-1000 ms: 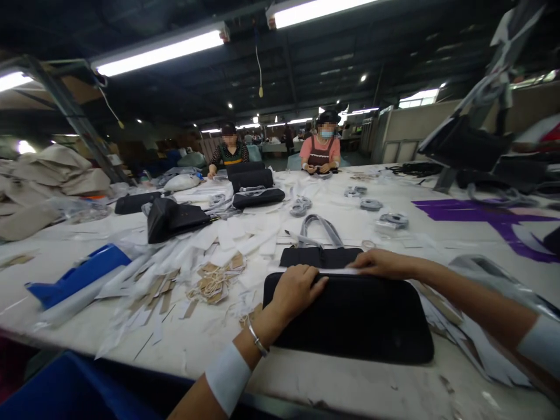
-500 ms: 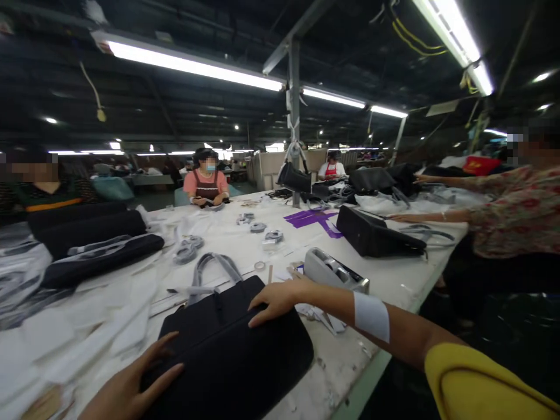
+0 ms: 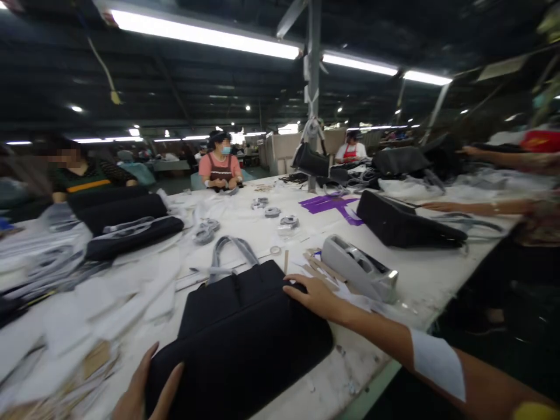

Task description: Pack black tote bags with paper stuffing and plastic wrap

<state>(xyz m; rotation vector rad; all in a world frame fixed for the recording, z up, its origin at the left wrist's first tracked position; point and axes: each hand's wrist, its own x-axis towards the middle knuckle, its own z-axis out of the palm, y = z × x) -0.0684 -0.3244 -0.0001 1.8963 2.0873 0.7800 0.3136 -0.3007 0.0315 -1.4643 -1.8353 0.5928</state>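
A black handbag (image 3: 245,350) lies on the worktable in front of me, its grey-wrapped handles (image 3: 234,248) pointing away. At the bag's near left edge is my left hand (image 3: 146,388), thumb and fingers apart, the thumb over the black surface. My right hand (image 3: 317,296) rests on the bag's far right corner with its fingers stretched out and thumb slightly apart. Whether either hand presses or grips the edge is not clear. Just beyond the right hand stands a grey tape dispenser (image 3: 356,268), with paper strips (image 3: 321,271) beside it.
White sheets (image 3: 105,315) cover the table's left side, near stacked black bags (image 3: 126,221). Rolls of grey strip (image 3: 205,230) and purple sheets (image 3: 328,205) lie farther back. Another black bag (image 3: 402,224) is at the right, by a co-worker's hand (image 3: 441,206). A post (image 3: 313,87) rises behind.
My right hand has slid from the bag's upper middle to its far right corner. The left hand has moved down along the left edge. The view has turned slightly left and down.
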